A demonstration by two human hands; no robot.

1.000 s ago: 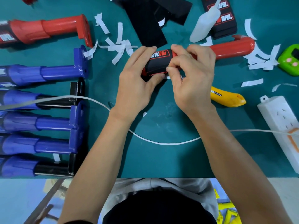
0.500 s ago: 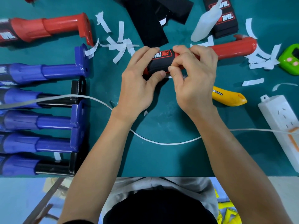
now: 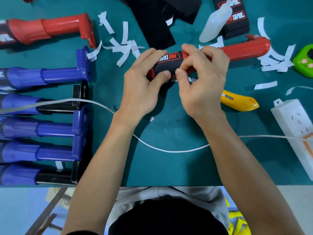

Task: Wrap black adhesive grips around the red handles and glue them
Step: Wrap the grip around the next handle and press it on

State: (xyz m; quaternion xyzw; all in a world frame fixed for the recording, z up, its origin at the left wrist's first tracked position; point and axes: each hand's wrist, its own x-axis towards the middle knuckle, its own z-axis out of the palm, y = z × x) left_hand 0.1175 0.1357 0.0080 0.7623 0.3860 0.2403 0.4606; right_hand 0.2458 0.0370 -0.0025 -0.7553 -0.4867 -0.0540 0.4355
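Teal work surface [image 3: 169, 167] carries a red handle [image 3: 243, 50] lying crosswise at its far middle, a black grip [image 3: 167, 63] wrapped round its left end. The left hand [image 3: 140, 87] curls round that end, thumb pressed on the grip. The right hand [image 3: 203, 82] pinches the grip's right edge between thumb and forefinger. Blue handles [image 3: 42, 77] lie in a row at the left, and a yellow cutter [image 3: 238, 101] lies beside the right wrist

Yellow knife [image 3: 239, 101], white power strip [image 3: 294, 126], green timer [image 3: 304, 61]

a red handle [image 3: 243, 49] wears a black grip [image 3: 168, 65] with red-and-white lettering, on a teal mat [image 3: 169, 167] beside blue handles [image 3: 42, 77].
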